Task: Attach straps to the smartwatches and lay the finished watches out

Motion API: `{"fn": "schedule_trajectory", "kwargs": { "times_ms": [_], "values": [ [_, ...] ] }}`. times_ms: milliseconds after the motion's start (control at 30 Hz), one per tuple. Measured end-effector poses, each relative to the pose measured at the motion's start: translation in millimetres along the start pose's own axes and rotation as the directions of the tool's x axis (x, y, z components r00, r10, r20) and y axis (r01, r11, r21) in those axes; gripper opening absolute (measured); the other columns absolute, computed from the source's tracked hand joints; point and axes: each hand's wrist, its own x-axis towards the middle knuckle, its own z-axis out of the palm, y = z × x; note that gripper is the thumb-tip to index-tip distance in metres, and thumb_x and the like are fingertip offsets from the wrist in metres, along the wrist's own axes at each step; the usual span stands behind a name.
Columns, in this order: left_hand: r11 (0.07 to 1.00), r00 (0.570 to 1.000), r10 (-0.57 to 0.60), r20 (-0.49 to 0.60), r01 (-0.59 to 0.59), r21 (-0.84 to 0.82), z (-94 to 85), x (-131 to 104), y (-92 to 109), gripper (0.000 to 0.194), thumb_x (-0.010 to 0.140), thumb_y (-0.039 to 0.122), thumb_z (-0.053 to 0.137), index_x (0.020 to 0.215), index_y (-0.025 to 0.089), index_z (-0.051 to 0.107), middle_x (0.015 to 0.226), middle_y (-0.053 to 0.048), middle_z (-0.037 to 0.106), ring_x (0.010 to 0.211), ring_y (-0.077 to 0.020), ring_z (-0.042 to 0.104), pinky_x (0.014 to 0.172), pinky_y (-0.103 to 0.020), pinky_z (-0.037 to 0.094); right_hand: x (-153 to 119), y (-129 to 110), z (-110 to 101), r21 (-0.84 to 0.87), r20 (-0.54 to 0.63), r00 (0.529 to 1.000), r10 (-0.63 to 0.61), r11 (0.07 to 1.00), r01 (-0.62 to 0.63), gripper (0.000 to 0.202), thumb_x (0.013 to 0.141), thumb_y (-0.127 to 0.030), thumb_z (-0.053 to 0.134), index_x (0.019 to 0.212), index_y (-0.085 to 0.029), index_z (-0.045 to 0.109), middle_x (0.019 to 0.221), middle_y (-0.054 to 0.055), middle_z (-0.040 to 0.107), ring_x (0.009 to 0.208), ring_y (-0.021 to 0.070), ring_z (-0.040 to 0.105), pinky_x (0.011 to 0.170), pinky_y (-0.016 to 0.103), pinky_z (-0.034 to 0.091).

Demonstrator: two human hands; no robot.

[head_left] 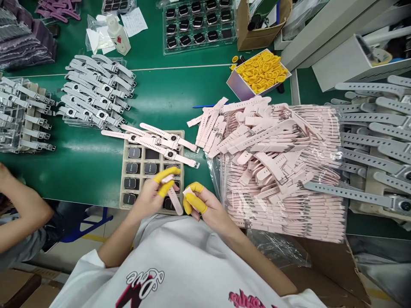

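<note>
My left hand (154,194), with yellow finger cots on its fingertips, is closed on a pale pink watch strap (175,201) that hangs down toward my shirt. Close beside it on the right, my right hand (205,201) also wears yellow cots and pinches a small pale piece, probably a strap end, mostly hidden by the fingers. Under and behind the left hand lies a beige tray (122,188) with dark square watch bodies (132,167) in its compartments. Several watches with pink straps (170,153) lie across the tray's far rows.
A large heap of pink straps (272,149) covers the right side. Grey-strapped watches (96,92) are stacked on the left, more (379,141) at far right. Farther back are a box of yellow finger cots (263,72), a clear tray (199,23) and a white bottle (118,35). Another person's arm (25,205) is at left.
</note>
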Motion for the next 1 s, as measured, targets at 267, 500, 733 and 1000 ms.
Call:
{"fn": "schedule_trajectory", "kwargs": {
  "times_ms": [267,500,733,1000],
  "values": [
    [0.929,0.942,0.222,0.253,-0.283,0.238,15.5,-3.0,-6.9,0.056,0.100,0.007,0.040,0.151,0.026,0.051,0.138,-0.013,0.064,0.128,-0.0223,0.062,0.108,-0.041,0.054,5.1,-3.9,13.3,0.138,-0.021,0.999,0.037,0.990,-0.034,0.038,0.094,-0.056,0.068,0.083,-0.021,0.058,0.052,-0.008,0.049,0.041,0.0082,0.032,0.042,0.023,0.025],
    [0.923,0.954,0.213,0.210,-0.267,0.276,17.6,-4.0,-3.8,0.054,0.103,0.009,0.038,0.152,0.026,0.048,0.137,-0.013,0.062,0.128,-0.0242,0.061,0.107,-0.041,0.054,9.2,-0.8,20.5,0.312,-0.091,0.996,0.020,0.950,0.010,0.040,0.087,-0.054,0.076,0.077,-0.022,0.053,0.047,-0.010,0.044,0.038,0.0067,0.028,0.038,0.021,0.023],
    [0.902,0.929,0.204,0.307,-0.301,0.311,12.7,-4.0,7.6,0.052,0.107,0.020,0.036,0.159,0.027,0.038,0.139,-0.014,0.051,0.128,-0.0253,0.057,0.110,-0.045,0.052,8.4,-1.0,19.8,0.386,-0.143,0.984,0.107,0.921,-0.044,0.038,0.084,-0.051,0.079,0.078,-0.021,0.056,0.046,-0.011,0.042,0.037,0.0055,0.025,0.036,0.019,0.024],
    [0.558,0.886,0.185,0.426,-0.451,0.697,6.7,-0.3,22.2,0.043,0.102,0.022,0.045,0.144,0.011,0.052,0.121,-0.019,0.060,0.111,-0.0329,0.060,0.090,-0.051,0.061,10.2,-2.5,16.5,0.330,-0.085,0.981,0.173,0.934,-0.136,0.039,0.082,-0.051,0.080,0.079,-0.021,0.054,0.046,-0.012,0.039,0.038,0.0049,0.022,0.037,0.019,0.020]
  ]
}}
